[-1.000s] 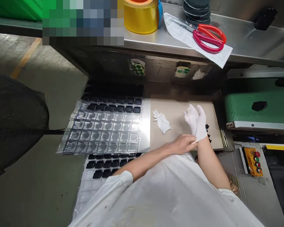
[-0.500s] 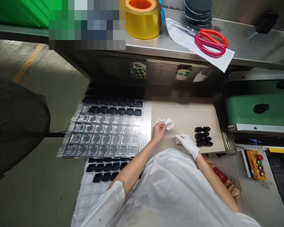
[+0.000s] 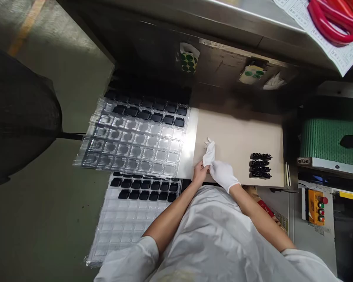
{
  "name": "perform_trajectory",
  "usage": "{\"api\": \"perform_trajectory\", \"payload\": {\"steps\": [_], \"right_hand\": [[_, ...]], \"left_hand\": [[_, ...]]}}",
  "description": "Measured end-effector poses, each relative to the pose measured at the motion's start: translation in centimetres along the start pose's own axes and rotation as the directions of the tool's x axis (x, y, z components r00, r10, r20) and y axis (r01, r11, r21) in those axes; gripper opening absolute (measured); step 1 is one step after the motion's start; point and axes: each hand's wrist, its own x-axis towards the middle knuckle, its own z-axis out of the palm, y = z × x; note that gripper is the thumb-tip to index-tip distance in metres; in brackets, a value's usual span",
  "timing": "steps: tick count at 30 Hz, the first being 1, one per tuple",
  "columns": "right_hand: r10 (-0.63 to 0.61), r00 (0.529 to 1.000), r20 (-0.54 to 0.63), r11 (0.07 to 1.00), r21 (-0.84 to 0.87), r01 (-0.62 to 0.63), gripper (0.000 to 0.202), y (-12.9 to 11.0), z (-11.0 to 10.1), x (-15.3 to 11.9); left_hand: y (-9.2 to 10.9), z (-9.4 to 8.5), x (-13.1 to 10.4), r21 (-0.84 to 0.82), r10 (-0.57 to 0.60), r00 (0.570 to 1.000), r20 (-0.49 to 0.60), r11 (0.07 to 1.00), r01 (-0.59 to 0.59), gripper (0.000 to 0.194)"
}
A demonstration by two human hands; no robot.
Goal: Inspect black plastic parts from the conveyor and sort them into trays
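Note:
My bare left hand pinches the cuff of a loose white glove over the near part of the beige work surface. The glove's fingers point away from me. My right hand, in a white glove, is closed at the other side of the same cuff, touching it. Several rows of small black parts stand on the surface to the right of my hands.
Clear plastic trays partly filled with black pieces lie at the left, with more trays below. Red-handled scissors rest on the upper shelf. A green conveyor and an orange button box are at the right.
My right hand has moved left to the loose glove and closed at its cuff. The glove now hangs straighter, fingers pointing away. The view has shifted down and turned, so the tape roll is out of sight.

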Motion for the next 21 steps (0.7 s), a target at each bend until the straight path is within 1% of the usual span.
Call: {"api": "perform_trajectory", "payload": {"steps": [2, 4, 7, 10, 11, 13, 15, 16, 17, 18, 19, 20, 21], "right_hand": [[-0.069, 0.997, -0.040, 0.997, -0.047, 0.067, 0.026, -0.5, 0.2, -0.8], [-0.113, 0.990, -0.084, 0.991, -0.078, 0.106, 0.026, -0.9, 0.3, -1.5], [-0.085, 0.990, -0.115, 0.995, -0.066, 0.078, 0.022, -0.9, 0.6, -1.7], [-0.029, 0.997, -0.071, 0.999, -0.020, 0.027, 0.020, -0.3, 0.7, -1.0], [-0.016, 0.998, -0.058, 1.000, -0.011, 0.016, 0.020, -0.1, 0.8, -0.8], [0.005, 0.999, -0.050, 1.000, 0.001, -0.005, 0.021, 0.2, 0.7, -0.7], [0.020, 0.998, -0.059, 1.000, 0.004, -0.019, 0.028, 0.2, 0.5, -0.9], [0.020, 0.998, -0.061, 1.000, 0.003, -0.020, 0.032, 0.1, 0.4, -1.1], [0.014, 0.998, -0.061, 1.000, -0.001, -0.014, 0.034, -0.1, 0.2, -1.3], [-0.001, 0.998, -0.058, 1.000, -0.008, 0.000, 0.034, -0.3, 0.0, -1.5], [-0.022, 0.998, -0.052, 1.000, -0.020, 0.021, 0.033, -0.6, -0.2, -1.6], [-0.047, 0.998, -0.046, 0.998, -0.035, 0.046, 0.030, -1.0, -0.5, -1.7], [-0.074, 0.997, -0.037, 0.996, -0.052, 0.072, 0.029, -1.4, -0.7, -1.8]], "left_hand": [[0.5, -0.3, -0.5, -0.011, 0.003, 1.000, -0.009, 1.000, -0.003, 0.043], [1.0, -0.6, -0.9, 0.015, 0.019, 1.000, 0.004, 1.000, -0.019, 0.039], [1.9, -1.3, -1.2, 0.109, 0.036, 0.997, 0.068, 0.993, -0.044, 0.036], [2.7, -2.2, -1.3, 0.227, 0.033, 0.993, 0.113, 0.972, -0.059, 0.030], [2.9, -2.5, -1.5, 0.269, 0.033, 0.994, 0.108, 0.961, -0.062, 0.027], [3.6, -3.0, -2.2, 0.354, 0.065, 0.997, 0.051, 0.932, -0.079, 0.023], [4.4, -3.4, -3.7, 0.432, 0.149, 0.988, -0.027, 0.893, -0.123, 0.022], [4.8, -3.5, -4.6, 0.476, 0.206, 0.978, -0.030, 0.863, -0.167, 0.022], [5.2, -3.6, -5.5, 0.520, 0.254, 0.967, 0.006, 0.825, -0.220, 0.022], [5.5, -3.6, -6.2, 0.555, 0.279, 0.958, 0.067, 0.788, -0.268, 0.021], [5.8, -3.6, -6.7, 0.569, 0.265, 0.955, 0.131, 0.769, -0.291, 0.023], [6.0, -3.5, -6.9, 0.566, 0.219, 0.959, 0.181, 0.774, -0.283, 0.025], [6.1, -3.3, -6.8, 0.548, 0.154, 0.967, 0.204, 0.800, -0.243, 0.024]]}}
